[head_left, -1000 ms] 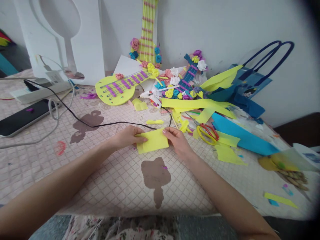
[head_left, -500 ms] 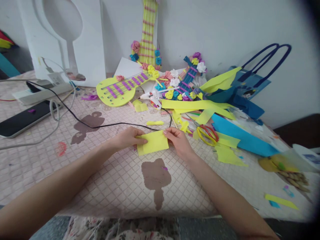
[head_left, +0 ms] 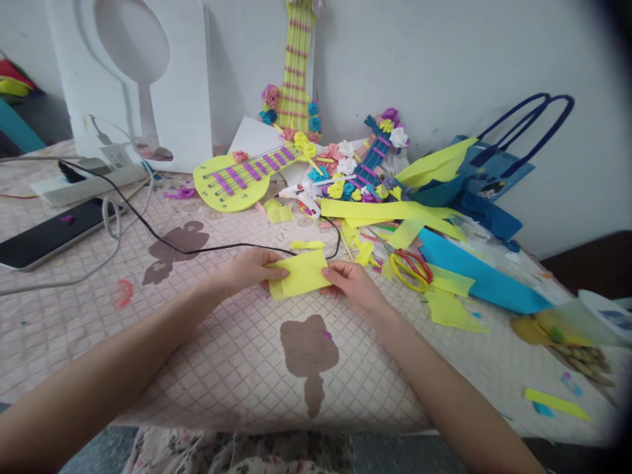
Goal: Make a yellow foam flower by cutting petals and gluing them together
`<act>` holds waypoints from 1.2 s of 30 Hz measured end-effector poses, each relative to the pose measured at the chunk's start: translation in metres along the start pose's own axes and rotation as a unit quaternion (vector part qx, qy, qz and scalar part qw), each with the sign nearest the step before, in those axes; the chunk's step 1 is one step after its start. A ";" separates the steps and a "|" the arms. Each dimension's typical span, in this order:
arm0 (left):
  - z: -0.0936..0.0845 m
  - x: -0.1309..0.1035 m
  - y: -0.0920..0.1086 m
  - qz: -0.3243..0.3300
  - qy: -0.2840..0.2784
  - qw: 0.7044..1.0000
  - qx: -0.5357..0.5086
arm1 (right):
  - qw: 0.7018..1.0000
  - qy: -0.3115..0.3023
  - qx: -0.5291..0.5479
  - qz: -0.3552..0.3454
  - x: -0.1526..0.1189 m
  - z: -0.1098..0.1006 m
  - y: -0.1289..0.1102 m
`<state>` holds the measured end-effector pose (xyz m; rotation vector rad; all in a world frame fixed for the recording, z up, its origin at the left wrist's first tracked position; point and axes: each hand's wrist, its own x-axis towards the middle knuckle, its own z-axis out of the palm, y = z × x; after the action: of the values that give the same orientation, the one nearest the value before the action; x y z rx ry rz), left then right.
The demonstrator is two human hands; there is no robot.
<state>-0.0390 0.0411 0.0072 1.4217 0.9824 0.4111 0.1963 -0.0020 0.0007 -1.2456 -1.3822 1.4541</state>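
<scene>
At the far left we have a phone [head_left: 44,240] lying on the cloth [head_left: 222,375]. Next comes a yellow toy guitar [head_left: 237,181], farther back. Our left hand [head_left: 249,270] pinches the left end of a yellow paper [head_left: 302,272], which spans the gap between our two hands, nearer us than the black cord [head_left: 217,248]. Our right hand [head_left: 356,284] pinches its right end. Then come scissors [head_left: 397,253] and, past them, a long blue paper [head_left: 481,275].

Soft, diffuse light casts faint shadows on the wall [head_left: 395,59]; right edge dark, blurred.
</scene>
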 end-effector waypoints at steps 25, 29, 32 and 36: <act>-0.003 -0.001 -0.001 0.009 -0.034 0.999 0.007 | 0.999 0.045 0.021 -0.011 0.000 0.002 -0.003; 0.001 -0.001 0.001 -0.002 -0.035 0.999 0.016 | 0.998 0.049 0.045 0.003 -0.001 0.004 -0.004; 0.002 -0.001 0.001 -0.002 -0.031 0.999 0.031 | 0.996 0.075 0.040 0.000 0.000 0.005 -0.002; 0.003 0.001 -0.004 0.004 -0.043 0.999 0.029 | 0.995 0.070 0.065 0.005 0.002 0.007 0.000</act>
<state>-0.0375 0.0394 0.0030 1.4845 0.9254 0.3266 0.1896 -0.0021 -0.0004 -1.2484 -1.1704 1.4119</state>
